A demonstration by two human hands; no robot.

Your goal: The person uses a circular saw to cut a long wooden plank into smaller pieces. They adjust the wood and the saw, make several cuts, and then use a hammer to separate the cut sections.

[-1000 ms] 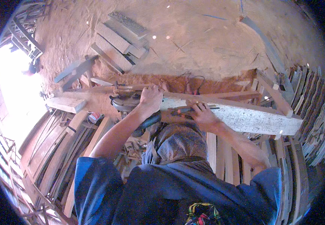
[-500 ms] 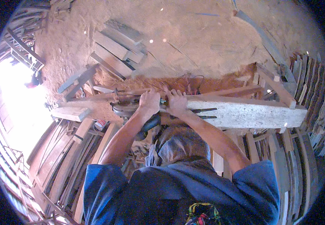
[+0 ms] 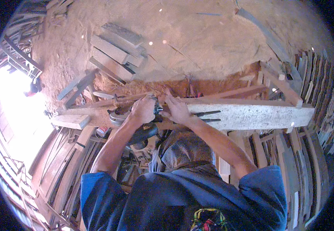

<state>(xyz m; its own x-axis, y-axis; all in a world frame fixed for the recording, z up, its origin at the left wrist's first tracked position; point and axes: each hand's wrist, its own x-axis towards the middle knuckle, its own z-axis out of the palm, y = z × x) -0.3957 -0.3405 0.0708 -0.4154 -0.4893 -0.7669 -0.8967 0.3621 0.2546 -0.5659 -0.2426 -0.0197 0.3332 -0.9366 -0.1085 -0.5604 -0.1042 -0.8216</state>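
Observation:
My left hand is closed over the top of a dark power tool with a rounded metal guard. Below my left wrist, the tool's dark round body shows; its exact kind is hard to make out. Close by on the right, my right hand lies over the long wooden beam with its fingers apart. A small bluish metal part sits between the two hands. Two thin dark handles stick out rightward from beside my right wrist, over the beam's pale face. What they join to is hidden.
Short wood blocks lie on the dusty ground beyond the beam. Slanted wooden legs stand at its right end, and a loose block rests at its left. Long boards are stacked at both sides. A stack of rough slabs stands far right.
My left hand and the tool have shifted a little left and toward me. The fingers of my right hand are straighter than before. The whole view has slid slightly.

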